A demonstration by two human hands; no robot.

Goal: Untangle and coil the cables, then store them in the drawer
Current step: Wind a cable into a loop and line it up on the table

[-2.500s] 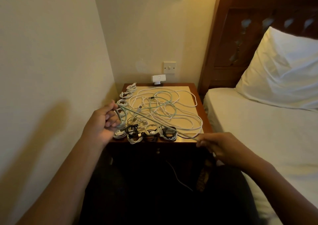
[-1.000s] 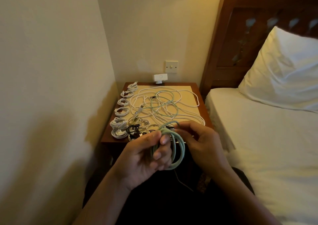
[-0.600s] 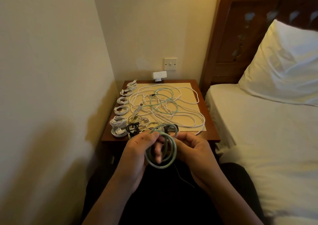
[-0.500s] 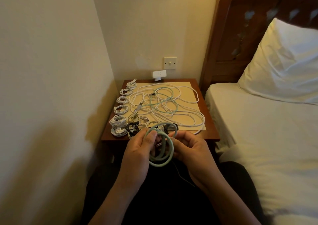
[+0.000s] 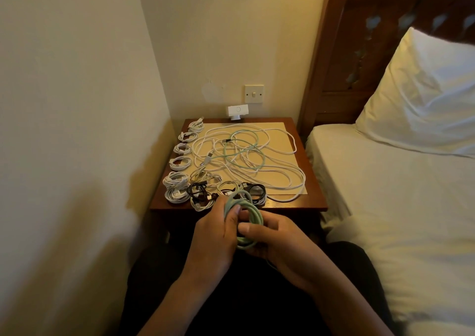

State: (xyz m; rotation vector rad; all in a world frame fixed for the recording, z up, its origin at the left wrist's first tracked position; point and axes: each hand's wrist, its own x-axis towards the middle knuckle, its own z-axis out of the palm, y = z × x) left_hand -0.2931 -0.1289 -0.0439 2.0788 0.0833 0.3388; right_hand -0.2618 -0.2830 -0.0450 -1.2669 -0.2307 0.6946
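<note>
Gripping the green coil (image 5: 257, 215) in our curled left hand (image 5: 213, 232) and right hand (image 5: 279, 239), we are seemingly finishing it. Small coils (image 5: 180, 162) are lining the tabletop (image 5: 313, 181); the tangle (image 5: 244, 155) is waiting.

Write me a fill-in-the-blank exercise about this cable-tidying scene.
1. The left hand and right hand together hold a coiled cable coloured ____.
2. The row of coiled white cables lines the ____ edge of the nightstand.
3. The loose tangle mixes green cable with cable coloured ____.
Missing words: green; left; white.
</note>
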